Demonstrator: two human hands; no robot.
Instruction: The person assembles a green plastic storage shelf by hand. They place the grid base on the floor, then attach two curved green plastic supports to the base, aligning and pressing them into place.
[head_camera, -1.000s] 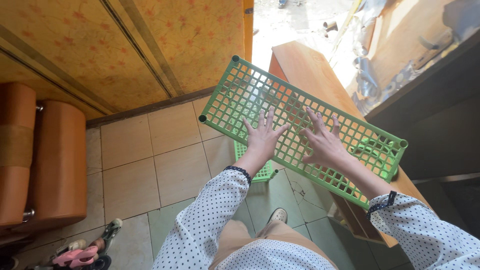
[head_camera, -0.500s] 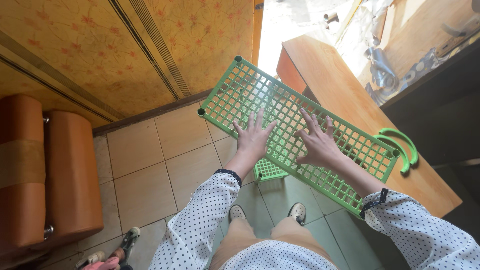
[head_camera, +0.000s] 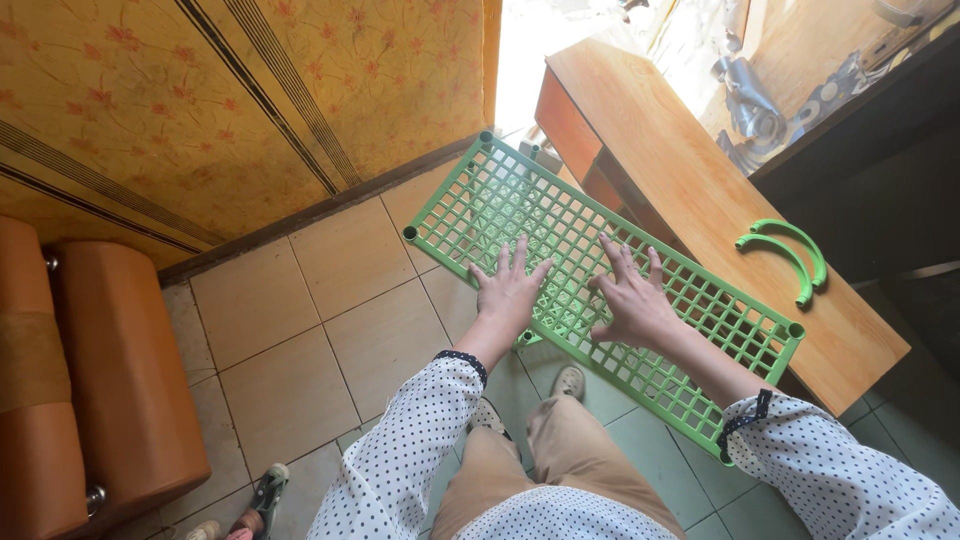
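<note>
A long green plastic grid shelf (head_camera: 470, 205) lies level above the tiled floor, with round sockets at its corners. My left hand (head_camera: 510, 290) rests flat on the grid near its middle, fingers spread. My right hand (head_camera: 632, 298) lies flat beside it on the same grid, fingers also spread. Under the grid, part of another green plastic piece (head_camera: 530, 335) shows between my hands. Both arms wear white sleeves with dark dots.
A wooden table (head_camera: 690, 190) stands to the right, with two curved green plastic pieces (head_camera: 790, 252) on top. An orange patterned wall is at the left back, a brown padded seat (head_camera: 90, 390) at far left. My shoes (head_camera: 570, 382) show on the tiles below.
The view has shifted, so the grid sits lower and more central. Both hands stay flat on it. The curved green pieces on the table have come into sight.
</note>
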